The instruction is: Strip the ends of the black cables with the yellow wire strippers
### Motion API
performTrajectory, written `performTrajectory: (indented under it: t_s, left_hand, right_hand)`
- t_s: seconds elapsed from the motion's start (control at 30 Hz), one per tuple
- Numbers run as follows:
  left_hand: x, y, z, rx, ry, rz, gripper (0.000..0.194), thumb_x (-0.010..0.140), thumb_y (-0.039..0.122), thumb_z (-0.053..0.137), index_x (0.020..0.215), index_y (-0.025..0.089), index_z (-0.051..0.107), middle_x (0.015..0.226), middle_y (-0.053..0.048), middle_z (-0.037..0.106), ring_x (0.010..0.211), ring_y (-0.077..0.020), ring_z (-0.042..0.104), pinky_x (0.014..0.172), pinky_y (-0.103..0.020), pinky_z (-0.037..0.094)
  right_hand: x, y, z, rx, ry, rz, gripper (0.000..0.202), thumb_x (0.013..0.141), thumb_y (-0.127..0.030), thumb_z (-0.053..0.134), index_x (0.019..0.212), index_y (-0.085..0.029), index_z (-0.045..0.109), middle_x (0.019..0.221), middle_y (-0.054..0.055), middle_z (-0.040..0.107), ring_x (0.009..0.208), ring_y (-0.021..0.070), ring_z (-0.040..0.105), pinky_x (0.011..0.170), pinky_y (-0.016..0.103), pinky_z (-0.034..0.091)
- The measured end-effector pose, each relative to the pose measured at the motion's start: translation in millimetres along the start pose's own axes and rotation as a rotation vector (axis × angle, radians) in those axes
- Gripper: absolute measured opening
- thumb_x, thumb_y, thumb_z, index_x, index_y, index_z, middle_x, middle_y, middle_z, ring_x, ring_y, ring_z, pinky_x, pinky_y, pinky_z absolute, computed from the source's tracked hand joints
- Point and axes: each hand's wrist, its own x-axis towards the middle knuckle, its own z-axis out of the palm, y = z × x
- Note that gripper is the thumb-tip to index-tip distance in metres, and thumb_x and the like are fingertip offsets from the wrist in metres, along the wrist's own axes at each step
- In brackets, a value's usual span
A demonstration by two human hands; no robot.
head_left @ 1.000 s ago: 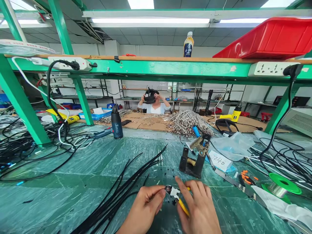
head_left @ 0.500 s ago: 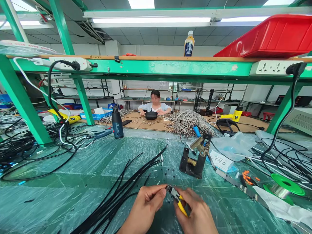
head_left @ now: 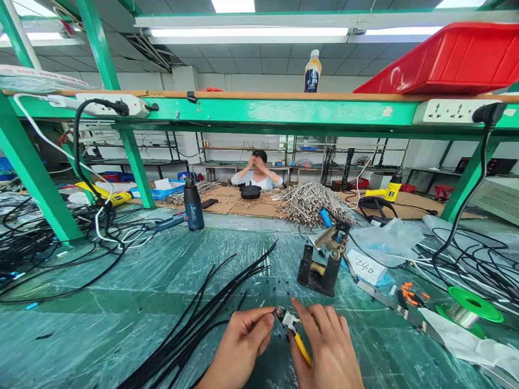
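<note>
Thumb and forefinger of my left hand (head_left: pixel 243 343) are pinched together on the end of a black cable, right at the jaws of the cutters. Yellow-handled cutters (head_left: pixel 295 332) sit in my right hand (head_left: pixel 324 346), whose fingers are raised and spread over the handles. The cutters' jaws point up and left, touching or nearly touching the left fingertips. A bundle of black cables (head_left: pixel 203 308) lies on the green mat just left of my hands. Beyond my right hand stands a black metal holder (head_left: pixel 318 275) with a brass-coloured coil in it.
A heat gun (head_left: pixel 193 205) stands at the mat's far edge. A pile of grey cables (head_left: pixel 316 202) lies on cardboard. Solder wire on a green spool (head_left: pixel 466 310) and orange-handled pliers (head_left: pixel 409 296) are at right. A person (head_left: pixel 257 170) sits opposite.
My right hand's fingers have lifted and spread from the cutters' handles. The person opposite has raised both hands to the head. My left hand has barely moved.
</note>
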Motion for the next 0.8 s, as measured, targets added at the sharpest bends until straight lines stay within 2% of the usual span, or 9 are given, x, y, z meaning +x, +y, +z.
performTrajectory:
  t_s: [0.2, 0.4, 0.57, 0.67, 0.8]
  left_hand:
    - [1, -5, -0.6, 0.010, 0.031, 0.013, 0.034, 0.083, 0.044, 0.055, 0.079, 0.012, 0.067, 0.048, 0.008, 0.034, 0.049, -0.0098, 0.026, 0.047, -0.024, 0.020]
    - [-1, 0, -0.6, 0.112, -0.022, 0.093, 0.038, 0.088, 0.041, 0.051, 0.064, 0.013, 0.060, 0.048, 0.008, 0.030, 0.048, -0.0086, 0.022, 0.047, -0.025, 0.018]
    - [0, -1, 0.7, 0.032, -0.012, 0.057, 0.037, 0.085, 0.044, 0.055, 0.073, 0.011, 0.067, 0.050, 0.008, 0.027, 0.048, -0.0084, 0.018, 0.046, -0.025, 0.015]
    - [1, -2, 1.3, -0.017, 0.016, 0.020, 0.040, 0.079, 0.050, 0.060, 0.078, 0.011, 0.071, 0.049, 0.008, 0.028, 0.048, -0.0083, 0.020, 0.047, -0.024, 0.015]
    - [1, -1, 2.2, -0.067, 0.052, -0.036, 0.045, 0.072, 0.053, 0.066, 0.081, 0.010, 0.073, 0.047, 0.008, 0.030, 0.047, -0.0079, 0.021, 0.047, -0.024, 0.015]
  right_hand:
    - [-4, 6, 7, -0.057, -0.013, -0.042, 0.056, 0.077, -0.023, 0.060, 0.131, -0.017, 0.047, 0.090, 0.009, 0.059, 0.077, 0.0243, 0.054, 0.061, 0.039, 0.045]
    - [-5, 7, 10, -0.083, -0.019, -0.062, 0.055, 0.078, -0.026, 0.059, 0.131, -0.017, 0.047, 0.088, 0.008, 0.061, 0.074, 0.0238, 0.057, 0.059, 0.037, 0.048]
    - [-12, 14, 20, -0.059, -0.058, -0.061, 0.054, 0.078, -0.021, 0.057, 0.131, -0.019, 0.047, 0.091, 0.007, 0.065, 0.075, 0.0235, 0.062, 0.062, 0.034, 0.052]
    - [-16, 11, 25, 0.037, -0.116, 0.032, 0.051, 0.078, -0.022, 0.055, 0.128, -0.022, 0.050, 0.091, 0.006, 0.066, 0.076, 0.0231, 0.063, 0.066, 0.033, 0.052]
    - [-14, -1, 26, 0.304, -0.218, 0.307, 0.040, 0.078, -0.024, 0.049, 0.117, -0.028, 0.060, 0.086, 0.004, 0.066, 0.075, 0.0218, 0.063, 0.065, 0.028, 0.046]
